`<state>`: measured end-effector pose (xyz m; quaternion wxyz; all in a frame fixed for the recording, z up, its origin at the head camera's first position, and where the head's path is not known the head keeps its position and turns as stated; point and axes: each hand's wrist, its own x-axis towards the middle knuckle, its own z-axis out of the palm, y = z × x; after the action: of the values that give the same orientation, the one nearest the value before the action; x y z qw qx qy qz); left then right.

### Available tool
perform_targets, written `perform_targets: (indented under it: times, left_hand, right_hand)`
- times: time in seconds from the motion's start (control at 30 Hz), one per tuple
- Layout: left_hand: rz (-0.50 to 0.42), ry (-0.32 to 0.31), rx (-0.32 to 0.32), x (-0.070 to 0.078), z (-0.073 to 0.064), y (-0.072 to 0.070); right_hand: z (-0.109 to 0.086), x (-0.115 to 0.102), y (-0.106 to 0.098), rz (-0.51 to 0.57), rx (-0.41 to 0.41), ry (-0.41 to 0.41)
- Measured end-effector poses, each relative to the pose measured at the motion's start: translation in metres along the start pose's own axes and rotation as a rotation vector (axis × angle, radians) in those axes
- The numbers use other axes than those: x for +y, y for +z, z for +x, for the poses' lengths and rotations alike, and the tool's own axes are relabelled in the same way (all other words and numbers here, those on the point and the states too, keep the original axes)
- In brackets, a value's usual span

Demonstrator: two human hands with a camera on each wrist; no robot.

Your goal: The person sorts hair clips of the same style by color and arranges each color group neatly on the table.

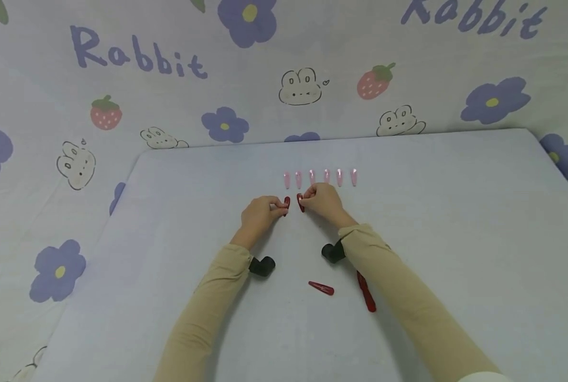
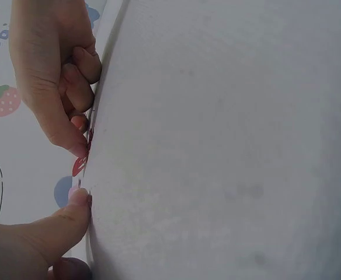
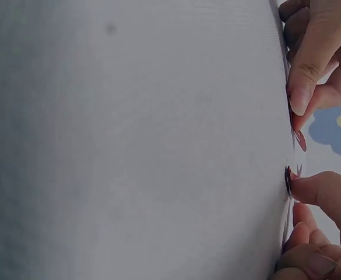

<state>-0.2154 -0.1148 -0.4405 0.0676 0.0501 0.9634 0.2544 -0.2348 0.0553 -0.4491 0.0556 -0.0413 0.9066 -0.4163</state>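
In the head view, two red snap hair clips stand side by side at the middle of the white table. My left hand (image 1: pixel 260 215) pinches the left red hair clip (image 1: pixel 287 201) between thumb and fingertips, and that clip's end pokes out below the fingers in the right wrist view. The right red hair clip (image 1: pixel 300 200) is pinched by my right hand (image 1: pixel 324 202), its thumb and forefinger at the clip's side. Just beyond both hands, several pink hair clips (image 1: pixel 340 177) lie in a row, upright and parallel; right-hand fingers partly overlap the row.
Nearer me lies a loose red hair clip (image 1: pixel 321 288). More red clip shapes (image 1: pixel 366 293) lie beside the right sleeve, partly hidden by it. Black wrist cameras (image 1: pixel 263 266) hang under both forearms. A rabbit-print cloth (image 1: pixel 260 90) stands behind the white table (image 1: pixel 456 212).
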Motion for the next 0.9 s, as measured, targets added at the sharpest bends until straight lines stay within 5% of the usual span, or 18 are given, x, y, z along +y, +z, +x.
perform_targets:
  times: [0.37,0.9]
  left_hand:
    - [-0.013,0.003,0.011,0.001,0.0,0.001]
    - [0.002,-0.003,0.0,0.0,0.001,0.002]
  right_hand:
    - [-0.006,0.001,0.0,0.052,0.036,0.001]
    - [-0.007,0.005,-0.007,0.047,-0.065,-0.065]
